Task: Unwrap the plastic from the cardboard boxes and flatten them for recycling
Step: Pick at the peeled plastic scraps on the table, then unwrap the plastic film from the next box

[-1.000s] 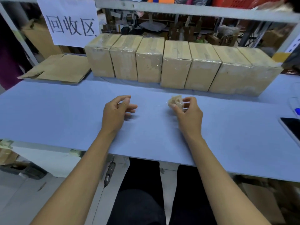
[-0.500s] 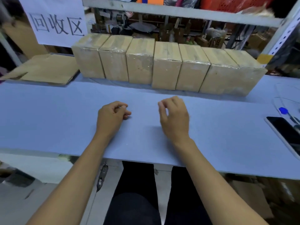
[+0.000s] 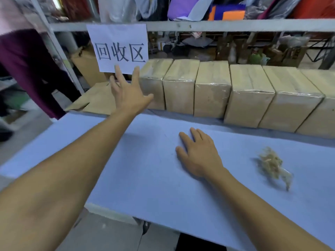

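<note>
Several plastic-wrapped cardboard boxes (image 3: 212,87) stand in a row along the back of the blue table (image 3: 145,178). My left hand (image 3: 129,91) stretches forward with spread fingers, right in front of the leftmost box (image 3: 154,77), holding nothing. Palm down on the table lies my right hand (image 3: 198,153), fingers straight. A crumpled ball of plastic wrap (image 3: 272,164) lies loose on the table to its right. Flattened cardboard (image 3: 97,100) lies at the back left, beyond my left hand.
A white paper sign (image 3: 119,46) with black characters hangs from the shelf rail above the flattened cardboard. A person in a dark purple garment (image 3: 30,69) stands at the left beside the shelf post. Bags and fabric fill the shelf above.
My left hand has uncurled and reached forward to the leftmost box. The right hand let go of the plastic ball, which now lies to its right, and flattened on the table. My view shifted left.
</note>
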